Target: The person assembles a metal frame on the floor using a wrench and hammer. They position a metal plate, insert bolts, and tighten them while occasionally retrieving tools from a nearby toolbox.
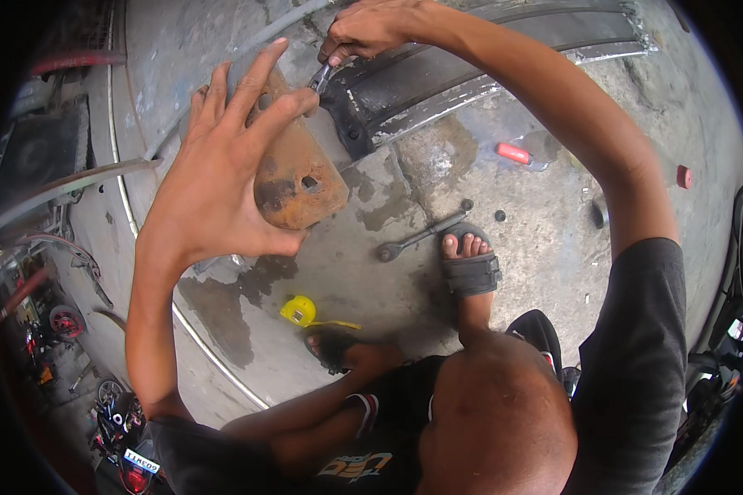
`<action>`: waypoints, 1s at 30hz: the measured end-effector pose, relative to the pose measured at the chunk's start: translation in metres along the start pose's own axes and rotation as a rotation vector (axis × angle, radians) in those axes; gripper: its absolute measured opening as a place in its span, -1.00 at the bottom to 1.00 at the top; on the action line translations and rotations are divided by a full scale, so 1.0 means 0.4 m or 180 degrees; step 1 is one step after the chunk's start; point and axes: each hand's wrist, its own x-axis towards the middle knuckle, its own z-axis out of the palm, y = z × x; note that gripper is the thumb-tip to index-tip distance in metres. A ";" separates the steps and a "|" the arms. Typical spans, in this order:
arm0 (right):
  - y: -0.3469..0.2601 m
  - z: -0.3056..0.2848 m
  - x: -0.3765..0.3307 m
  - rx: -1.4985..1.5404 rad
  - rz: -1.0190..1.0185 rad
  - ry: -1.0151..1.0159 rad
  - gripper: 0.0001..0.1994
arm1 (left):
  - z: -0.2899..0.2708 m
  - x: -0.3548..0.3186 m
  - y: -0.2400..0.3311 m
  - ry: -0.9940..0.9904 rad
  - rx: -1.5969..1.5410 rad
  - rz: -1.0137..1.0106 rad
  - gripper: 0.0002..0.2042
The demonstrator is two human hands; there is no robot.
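Note:
My left hand is spread around a rusty brown metal plate with round holes, its thumb at the near edge and fingers along the far part. Part of the plate is hidden under that hand. Past the plate's far end, my right hand is closed around a small silver metal tool. The tool's head reaches down beside the plate and the tip of my left index finger; its exact kind is hard to make out. Touching or close to the tool lies the corner of a long black metal panel.
On the concrete floor lie a ratchet wrench, a small dark socket, a yellow tape measure, a red-and-clear item and a red cap. My sandalled foot is near the ratchet. A motorcycle stands lower left.

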 end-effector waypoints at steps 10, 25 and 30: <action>-0.195 0.004 -0.240 0.1443 0.2053 0.1911 -0.46 | 0.006 -0.013 0.019 0.0047 0.0057 -0.0041 0.00; -0.475 0.302 -0.764 0.2549 0.3078 0.0046 -0.53 | 0.025 -0.016 0.046 -0.0018 0.0201 -0.0102 0.09; -0.522 0.366 -0.731 0.3074 0.3177 0.0217 -0.45 | 0.033 -0.028 0.073 0.0081 0.0208 -0.0197 0.09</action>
